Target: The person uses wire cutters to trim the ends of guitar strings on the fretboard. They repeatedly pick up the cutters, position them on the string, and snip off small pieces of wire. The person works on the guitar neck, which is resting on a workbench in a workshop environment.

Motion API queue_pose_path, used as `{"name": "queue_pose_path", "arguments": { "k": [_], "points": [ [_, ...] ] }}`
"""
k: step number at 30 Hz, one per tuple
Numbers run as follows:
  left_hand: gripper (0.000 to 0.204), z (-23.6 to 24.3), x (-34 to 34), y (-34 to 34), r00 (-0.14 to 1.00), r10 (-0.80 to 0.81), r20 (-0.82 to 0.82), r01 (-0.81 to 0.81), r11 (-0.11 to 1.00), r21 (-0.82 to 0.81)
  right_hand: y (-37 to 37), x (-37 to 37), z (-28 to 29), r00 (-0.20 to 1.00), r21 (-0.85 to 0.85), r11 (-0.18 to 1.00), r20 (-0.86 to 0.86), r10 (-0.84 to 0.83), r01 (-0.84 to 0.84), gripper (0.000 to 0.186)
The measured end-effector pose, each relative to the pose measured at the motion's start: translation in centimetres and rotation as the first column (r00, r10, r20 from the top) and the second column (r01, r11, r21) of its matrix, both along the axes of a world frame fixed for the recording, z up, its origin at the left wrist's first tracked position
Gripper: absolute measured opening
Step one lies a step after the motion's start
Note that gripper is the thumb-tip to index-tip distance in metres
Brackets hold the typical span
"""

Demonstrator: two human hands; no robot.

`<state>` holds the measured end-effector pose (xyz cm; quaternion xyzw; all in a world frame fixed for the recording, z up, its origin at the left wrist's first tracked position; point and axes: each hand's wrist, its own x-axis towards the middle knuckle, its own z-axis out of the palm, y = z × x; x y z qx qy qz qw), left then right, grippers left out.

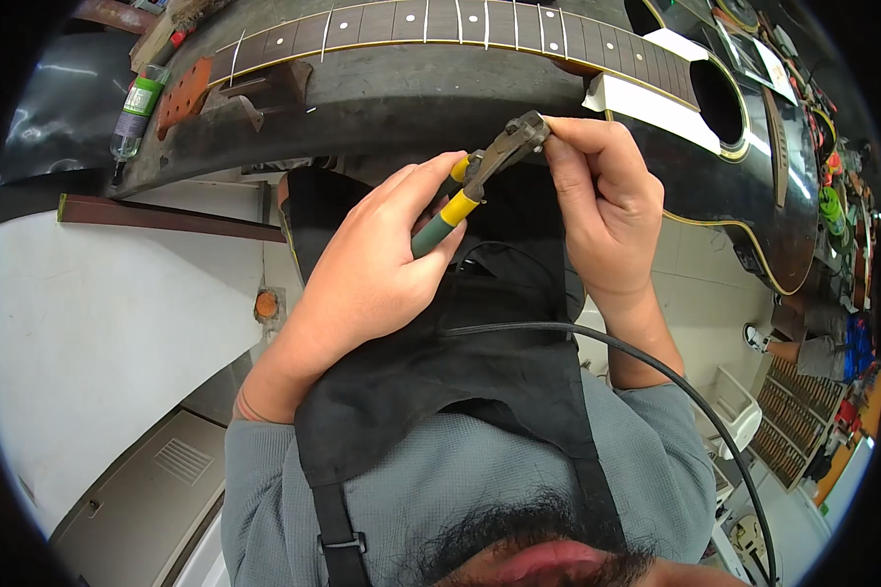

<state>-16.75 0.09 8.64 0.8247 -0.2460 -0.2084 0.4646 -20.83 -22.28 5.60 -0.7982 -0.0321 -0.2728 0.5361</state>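
My left hand (367, 240) is closed around the green and yellow handles of end-cutting pliers (502, 157). Their dark metal jaws point up and to the right, toward my other hand. At the jaws, my right hand (607, 191) pinches with thumb and forefinger. What lies between those fingertips is too small to make out. Beyond both hands, a guitar's dark fretboard (440, 22) with white dots runs across the workbench. Bright metal frets show on part of it. The fretboard joins a black guitar body (793, 186) at the right.
White protective sheets (646, 106) lie on the body beside the fretboard. A reddish-brown headstock (181, 96) and a bottle with a green label (137, 112) are at the left. The dark workbench edge (382, 137) runs before me. A black cable (656, 364) crosses my apron.
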Motion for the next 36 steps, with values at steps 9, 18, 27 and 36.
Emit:
{"name": "queue_pose_path", "arguments": {
  "k": [9,18,27,36],
  "points": [
    [0.025,-0.8,-0.3,0.0,0.962,0.148,-0.230,-0.200,0.953,-0.226,0.9,-0.7,0.6,0.989,0.248,0.967,-0.147,-0.013,0.050,0.009],
    [0.019,-0.2,-0.4,0.0,0.954,0.193,-0.231,-0.256,0.923,-0.287,1.1,-1.0,2.4,0.961,0.500,0.862,-0.191,0.200,-0.079,0.015],
    [0.019,-0.1,-0.5,0.1,0.960,0.192,-0.205,-0.249,0.917,-0.311,0.9,-1.1,3.2,0.916,0.648,0.751,-0.210,0.342,-0.131,0.028],
    [0.019,0.3,-0.5,0.0,0.957,0.186,-0.224,-0.248,0.923,-0.293,0.6,-1.1,3.6,0.881,0.736,0.656,-0.189,0.434,-0.166,0.032]
  ]
}}
